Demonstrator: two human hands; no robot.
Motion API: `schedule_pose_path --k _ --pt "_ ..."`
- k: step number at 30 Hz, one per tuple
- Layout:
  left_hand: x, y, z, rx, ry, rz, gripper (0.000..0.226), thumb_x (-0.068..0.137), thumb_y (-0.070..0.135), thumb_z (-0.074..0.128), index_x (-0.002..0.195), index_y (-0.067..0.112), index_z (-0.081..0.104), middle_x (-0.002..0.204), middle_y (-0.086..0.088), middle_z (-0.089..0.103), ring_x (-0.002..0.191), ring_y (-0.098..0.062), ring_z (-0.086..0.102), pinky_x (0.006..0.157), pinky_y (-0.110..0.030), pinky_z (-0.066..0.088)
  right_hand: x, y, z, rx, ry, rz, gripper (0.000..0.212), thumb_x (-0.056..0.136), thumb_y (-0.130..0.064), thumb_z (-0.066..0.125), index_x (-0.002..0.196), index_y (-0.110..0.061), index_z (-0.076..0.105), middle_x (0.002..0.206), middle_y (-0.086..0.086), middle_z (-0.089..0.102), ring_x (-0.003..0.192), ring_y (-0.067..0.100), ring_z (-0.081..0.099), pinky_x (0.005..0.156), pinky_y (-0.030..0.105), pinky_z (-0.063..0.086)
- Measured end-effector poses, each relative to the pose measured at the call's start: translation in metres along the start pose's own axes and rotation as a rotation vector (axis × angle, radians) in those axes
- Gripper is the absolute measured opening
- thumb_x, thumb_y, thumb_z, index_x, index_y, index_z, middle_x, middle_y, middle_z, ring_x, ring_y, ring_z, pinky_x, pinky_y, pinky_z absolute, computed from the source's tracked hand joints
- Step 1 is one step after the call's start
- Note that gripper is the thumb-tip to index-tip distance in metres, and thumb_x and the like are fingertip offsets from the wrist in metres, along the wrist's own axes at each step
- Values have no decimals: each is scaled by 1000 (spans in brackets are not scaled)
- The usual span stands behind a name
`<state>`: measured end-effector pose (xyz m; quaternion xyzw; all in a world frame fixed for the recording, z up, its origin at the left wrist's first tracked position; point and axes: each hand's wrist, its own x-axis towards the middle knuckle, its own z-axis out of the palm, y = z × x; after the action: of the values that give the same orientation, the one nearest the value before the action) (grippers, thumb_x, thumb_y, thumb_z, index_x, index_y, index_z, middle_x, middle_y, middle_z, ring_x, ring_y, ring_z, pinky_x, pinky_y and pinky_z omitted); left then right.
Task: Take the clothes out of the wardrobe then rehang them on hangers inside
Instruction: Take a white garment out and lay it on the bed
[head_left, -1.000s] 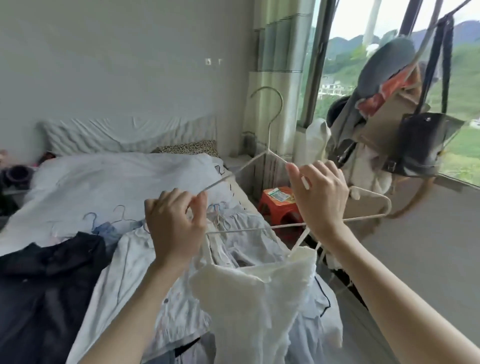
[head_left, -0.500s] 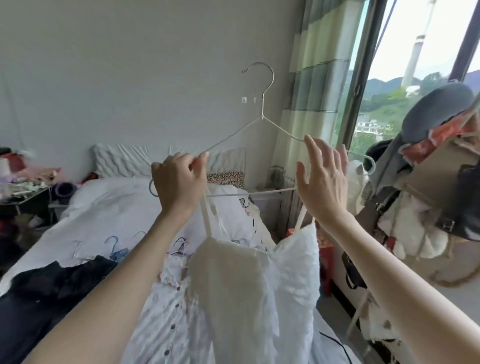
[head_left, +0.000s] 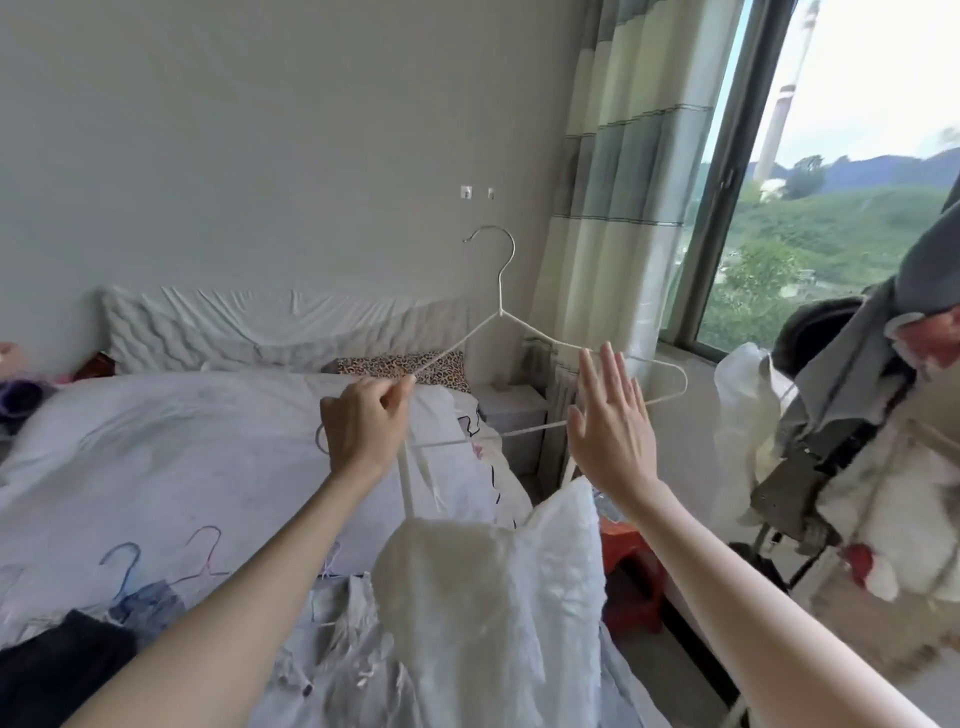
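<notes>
At frame centre the left hand (head_left: 363, 423) pinches a white hanger (head_left: 524, 332) carrying a white top (head_left: 493, 582) by its straps, the right hand (head_left: 613, 426) spread flat beside it; no writing is readable.

Delta vs 1 s ago: right hand (head_left: 610, 426) let go of the thin white wire hanger (head_left: 501, 332). It was curled round the right shoulder wire; now fingers are straight and spread, palm facing the hanger's right side. Left hand (head_left: 363, 423) went from a fuller fist to pinching the left shoulder wire and now carries the hanger alone. The hanger rose off the bed level; hook now against the wall. White textured strappy top (head_left: 488, 582) came up with it, hanging from the bottom bar by its straps.
</notes>
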<state>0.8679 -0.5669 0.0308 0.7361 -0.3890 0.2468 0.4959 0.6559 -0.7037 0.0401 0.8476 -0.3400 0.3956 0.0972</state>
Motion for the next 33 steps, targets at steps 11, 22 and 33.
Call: schedule_pose_path --k 11,22,33 --pt "-44 -133 165 84 -389 -238 40 94 32 50 62 10 60 72 -4 62 79 -27 57 81 -34 33 -29 49 207 35 -369 108 65 90 -12 47 148 -13 19 156 12 11 144 25 9 117 43 14" --pt "-132 -288 322 205 -606 -367 54 83 51 40 64 6 62 64 -17 61 72 -36 59 67 -35 38 -116 87 426 144 -643 224 63 92 -15 47 148 -14 17 156 10 11 144 25 8 116 39 12" --pt "-192 -370 387 512 -890 -71 62 83 51 30 133 16 44 137 -10 41 124 -27 34 98 -45 20 -247 81 482 121 -779 275 58 91 -38 32 142 -12 34 147 19 33 137 39 27 108 50 23"
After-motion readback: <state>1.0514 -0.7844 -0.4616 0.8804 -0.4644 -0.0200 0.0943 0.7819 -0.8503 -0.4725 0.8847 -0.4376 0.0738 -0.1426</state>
